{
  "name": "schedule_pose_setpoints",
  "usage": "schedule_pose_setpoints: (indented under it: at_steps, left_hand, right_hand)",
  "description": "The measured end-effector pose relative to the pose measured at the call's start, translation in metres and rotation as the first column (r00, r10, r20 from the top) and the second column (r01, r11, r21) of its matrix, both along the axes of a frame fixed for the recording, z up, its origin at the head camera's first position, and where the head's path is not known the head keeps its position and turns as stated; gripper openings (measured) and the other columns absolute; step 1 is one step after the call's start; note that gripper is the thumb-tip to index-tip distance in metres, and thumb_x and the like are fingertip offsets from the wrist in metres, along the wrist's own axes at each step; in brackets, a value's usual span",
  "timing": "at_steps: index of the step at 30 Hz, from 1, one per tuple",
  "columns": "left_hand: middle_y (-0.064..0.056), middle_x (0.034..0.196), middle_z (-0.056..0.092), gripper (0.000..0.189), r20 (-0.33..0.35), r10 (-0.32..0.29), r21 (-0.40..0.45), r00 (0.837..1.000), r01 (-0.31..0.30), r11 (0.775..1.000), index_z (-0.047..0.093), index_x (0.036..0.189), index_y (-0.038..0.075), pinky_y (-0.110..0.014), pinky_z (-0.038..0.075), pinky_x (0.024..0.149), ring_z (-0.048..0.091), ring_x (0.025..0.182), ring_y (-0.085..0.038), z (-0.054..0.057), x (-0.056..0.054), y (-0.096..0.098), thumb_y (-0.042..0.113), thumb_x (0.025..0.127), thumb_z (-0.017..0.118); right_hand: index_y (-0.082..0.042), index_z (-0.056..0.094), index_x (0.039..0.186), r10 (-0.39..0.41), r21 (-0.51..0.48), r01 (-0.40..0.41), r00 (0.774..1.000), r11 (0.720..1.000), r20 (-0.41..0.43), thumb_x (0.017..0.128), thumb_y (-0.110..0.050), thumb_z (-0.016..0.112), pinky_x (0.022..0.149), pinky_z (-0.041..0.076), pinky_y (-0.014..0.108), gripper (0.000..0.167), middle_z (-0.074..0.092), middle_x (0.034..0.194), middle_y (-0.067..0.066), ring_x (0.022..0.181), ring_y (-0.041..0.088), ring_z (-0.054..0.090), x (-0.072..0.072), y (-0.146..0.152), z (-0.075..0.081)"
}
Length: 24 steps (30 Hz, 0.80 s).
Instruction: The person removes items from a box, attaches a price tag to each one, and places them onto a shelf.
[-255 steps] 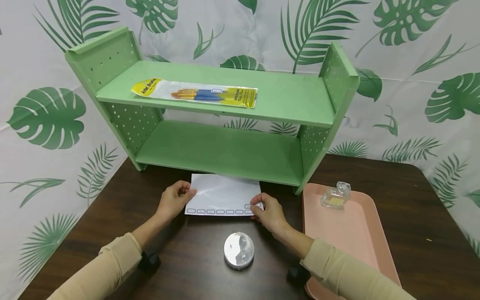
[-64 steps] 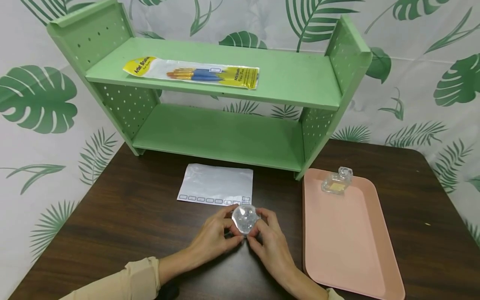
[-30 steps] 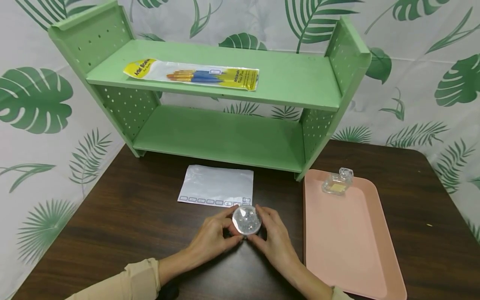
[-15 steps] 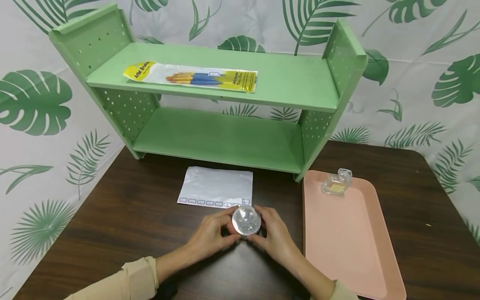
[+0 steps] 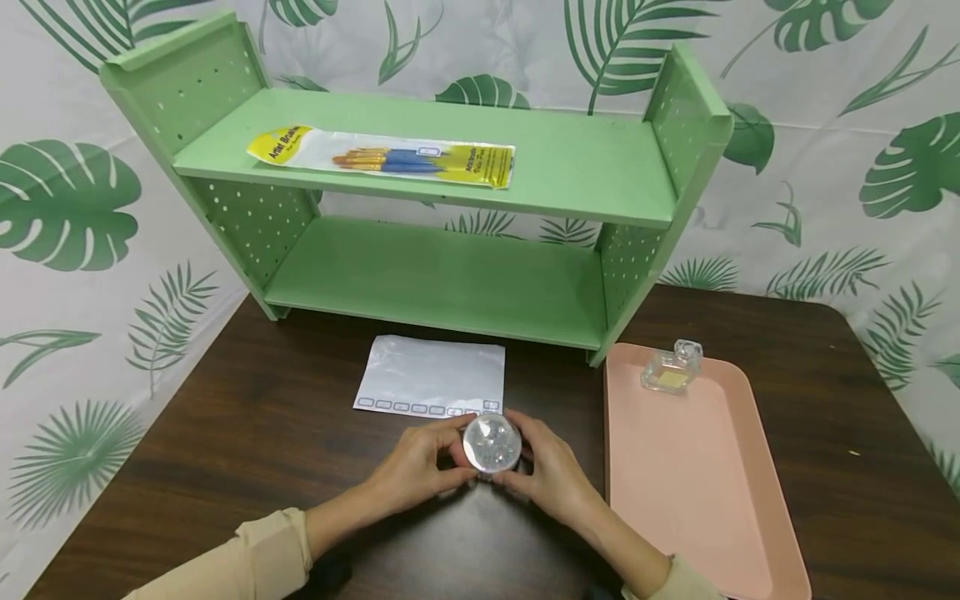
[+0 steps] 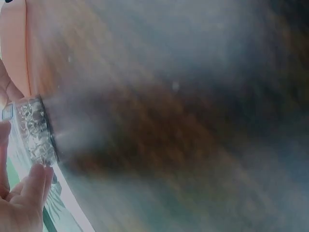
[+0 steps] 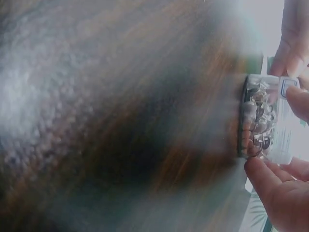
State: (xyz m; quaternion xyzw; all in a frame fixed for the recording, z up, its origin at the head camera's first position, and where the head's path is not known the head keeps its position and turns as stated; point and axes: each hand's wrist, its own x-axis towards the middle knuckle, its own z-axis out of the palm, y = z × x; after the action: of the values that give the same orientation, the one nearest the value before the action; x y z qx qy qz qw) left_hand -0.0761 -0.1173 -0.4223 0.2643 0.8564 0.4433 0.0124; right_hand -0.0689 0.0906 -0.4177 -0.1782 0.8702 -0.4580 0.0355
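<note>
A small round clear tub (image 5: 492, 443) of shiny silvery pieces is held between both hands at the front middle of the table. My left hand (image 5: 422, 468) grips its left side, with thumb and fingers curved round the rim. On the opposite side my right hand (image 5: 553, 473) holds it the same way. Both wrist views show the tub (image 7: 263, 118) edge-on, packed with metallic bits whose exact kind I cannot tell. A blue-bordered sticker (image 7: 289, 87) is on its side. Just behind the tub lies a white sheet (image 5: 435, 372) with a row of small blue-framed labels.
A green two-tier shelf (image 5: 450, 267) stands at the back; a pack of artist brushes (image 5: 390, 157) lies on its upper tier. To the right is a pink tray (image 5: 690, 483) with a clear glass bottle (image 5: 670, 371) at its far end. Dark wooden table (image 5: 247, 467) beneath.
Earlier both hands held the white sheet while the tub lay on the table. The sheet has since been let go, and both hands took hold of the tub. The last second shows only slight shifts.
</note>
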Motion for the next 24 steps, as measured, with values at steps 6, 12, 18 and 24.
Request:
schedule_pose_setpoints:
  at_steps: [6,12,18,24]
  left_hand:
    - [-0.013,0.117,0.065,0.019,0.002,-0.005,0.004,1.0,0.005,1.0,0.061,0.069,0.014,-0.04,0.046,0.096,0.06,0.112,-0.026,0.003,-0.007,-0.008,0.008,0.072,0.079]
    - [-0.018,0.115,0.065,0.015,0.098,0.096,0.072,0.991,-0.103,0.992,0.062,0.071,0.011,-0.031,0.051,0.087,0.062,0.108,-0.029,0.017,-0.018,-0.026,0.005,0.077,0.075]
    - [-0.019,0.116,0.064,0.007,0.103,0.256,0.165,0.961,-0.27,0.948,0.064,0.08,0.002,-0.021,0.052,0.081,0.064,0.104,-0.029,0.038,-0.038,-0.054,0.004,0.081,0.071]
    - [-0.003,0.103,0.069,0.024,0.049,0.554,0.307,0.831,-0.54,0.783,0.061,0.104,-0.005,-0.01,0.048,0.074,0.063,0.087,-0.002,0.059,-0.066,-0.097,0.007,0.085,0.068]
  right_hand:
    - [0.006,0.048,0.128,0.015,0.005,-0.015,1.0,1.0,-0.016,0.064,0.002,0.082,0.086,0.051,0.027,0.072,0.057,0.117,0.017,0.109,0.032,0.057,-0.002,0.001,-0.002]
    - [0.005,0.045,0.128,0.017,-0.014,-0.017,1.0,1.0,0.01,0.065,0.001,0.082,0.086,0.051,0.029,0.073,0.058,0.121,0.021,0.11,0.035,0.059,-0.003,0.002,-0.002]
    - [0.004,0.045,0.128,0.011,-0.012,-0.011,1.0,1.0,0.012,0.065,0.001,0.082,0.086,0.051,0.029,0.073,0.058,0.122,0.021,0.109,0.035,0.059,-0.003,0.003,-0.002]
    - [0.006,0.044,0.131,0.034,-0.006,-0.034,0.999,0.999,0.004,0.066,0.001,0.082,0.087,0.051,0.029,0.076,0.055,0.126,0.02,0.114,0.034,0.056,-0.005,0.002,-0.003]
